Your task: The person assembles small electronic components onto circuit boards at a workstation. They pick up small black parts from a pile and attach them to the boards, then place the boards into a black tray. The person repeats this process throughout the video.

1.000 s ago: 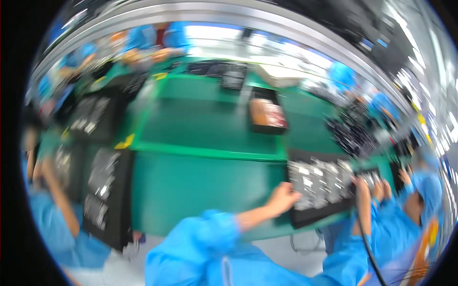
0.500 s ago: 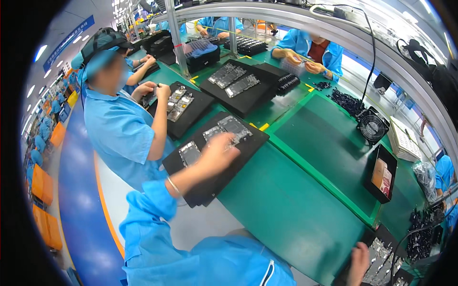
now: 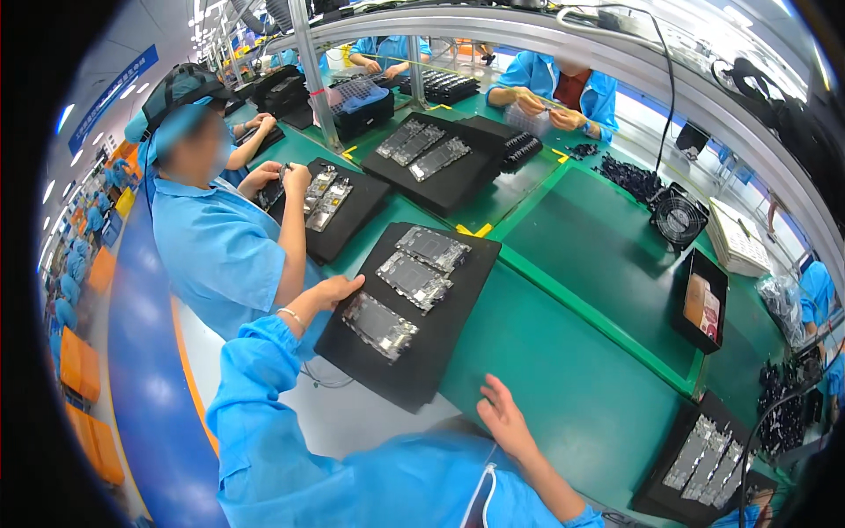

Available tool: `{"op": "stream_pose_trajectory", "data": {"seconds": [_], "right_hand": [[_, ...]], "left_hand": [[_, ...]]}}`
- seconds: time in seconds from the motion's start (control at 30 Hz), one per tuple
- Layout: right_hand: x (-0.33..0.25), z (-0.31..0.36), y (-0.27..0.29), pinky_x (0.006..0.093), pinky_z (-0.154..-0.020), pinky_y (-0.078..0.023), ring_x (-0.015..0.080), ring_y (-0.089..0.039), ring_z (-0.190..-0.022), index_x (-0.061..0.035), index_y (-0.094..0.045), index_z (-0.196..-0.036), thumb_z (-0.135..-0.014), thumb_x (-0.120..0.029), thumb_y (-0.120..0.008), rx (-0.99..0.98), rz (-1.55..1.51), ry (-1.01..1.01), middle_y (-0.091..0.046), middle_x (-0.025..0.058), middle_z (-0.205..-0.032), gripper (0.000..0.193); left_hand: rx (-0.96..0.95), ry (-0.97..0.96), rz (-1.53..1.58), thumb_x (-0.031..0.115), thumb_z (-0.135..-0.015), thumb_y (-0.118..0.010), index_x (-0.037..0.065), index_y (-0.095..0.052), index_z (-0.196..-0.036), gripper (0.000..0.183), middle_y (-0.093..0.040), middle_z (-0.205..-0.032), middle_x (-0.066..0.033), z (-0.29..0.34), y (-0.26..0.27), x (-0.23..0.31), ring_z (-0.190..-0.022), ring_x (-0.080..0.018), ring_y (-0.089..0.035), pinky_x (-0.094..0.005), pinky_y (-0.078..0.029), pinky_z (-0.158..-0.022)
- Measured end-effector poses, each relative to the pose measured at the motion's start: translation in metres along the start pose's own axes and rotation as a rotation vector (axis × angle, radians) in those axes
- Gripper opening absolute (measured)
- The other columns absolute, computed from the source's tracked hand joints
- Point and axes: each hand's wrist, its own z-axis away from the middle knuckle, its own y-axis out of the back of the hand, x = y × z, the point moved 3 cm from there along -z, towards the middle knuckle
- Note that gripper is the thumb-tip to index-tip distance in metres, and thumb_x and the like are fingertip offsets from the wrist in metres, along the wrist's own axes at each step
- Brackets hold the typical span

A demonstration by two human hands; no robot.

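A black foam pad point(image 3: 414, 361) bears three grey phone circuit boards, one point(image 3: 380, 326) near its front and the other two point(image 3: 414, 280) farther back. My left hand point(image 3: 333, 290) is closed on the pad's left edge, thumb on top; its other fingers are partly hidden. Right of the pad's near corner, my right hand point(image 3: 506, 415) hovers over the green mat point(image 3: 554, 378) with its fingers apart, holding nothing. Another black pad point(image 3: 660, 493) with several narrow circuit boards point(image 3: 704, 462) lies at the lower right.
A co-worker point(image 3: 220, 229) at the left handles parts over a black pad with boards. Another person point(image 3: 563, 88) works across the bench. A small fan point(image 3: 679, 220), a black box point(image 3: 701, 299) and a metal frame post point(image 3: 314, 79) stand about.
My left hand has gone from above the circuit boards to the pad's left edge. The pad has shifted slightly towards me. My right hand has moved left, away from the lower-right pad.
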Motion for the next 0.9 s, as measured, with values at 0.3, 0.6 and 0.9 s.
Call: {"op": "stream_pose_trajectory", "data": {"seconds": [0.3,0.6,0.9], "right_hand": [[-0.014,0.024,0.096,0.0348,-0.101,-0.035,0.0255,-0.047,-0.120,0.0037,-0.046,-0.128,-0.090,-0.039,-0.056,0.489,0.203,0.071,-0.052,0.0174,-0.127,0.059],[-0.044,0.054,0.269,0.0328,-0.099,-0.035,0.0224,-0.046,-0.119,0.0003,-0.052,-0.122,-0.090,-0.045,-0.056,0.696,-0.051,0.088,-0.051,0.0103,-0.128,0.055],[-0.087,0.099,0.125,0.0402,-0.096,-0.040,0.0318,-0.051,-0.110,-0.0012,-0.056,-0.107,-0.077,-0.012,-0.068,0.769,1.151,0.675,-0.054,0.0155,-0.116,0.034]], "left_hand": [[-0.605,-0.028,0.552,0.056,-0.089,-0.045,0.010,-0.037,-0.137,0.066,-0.046,-0.133,-0.0149,0.108,-0.143,-0.013,-0.124,-0.0317,-0.043,-0.0496,-0.032,-0.105],[-0.924,0.453,0.869,0.041,-0.092,-0.049,-0.014,-0.029,-0.129,0.069,-0.040,-0.128,-0.0291,0.179,-0.319,0.054,-0.123,-0.0388,-0.041,-0.0449,-0.037,-0.104],[-0.043,-1.426,-0.328,0.012,-0.075,-0.068,0.006,-0.054,-0.116,0.043,-0.058,-0.099,-0.0137,0.167,-0.252,0.189,-0.097,-0.0288,-0.054,-0.0385,-0.042,-0.091]]}}
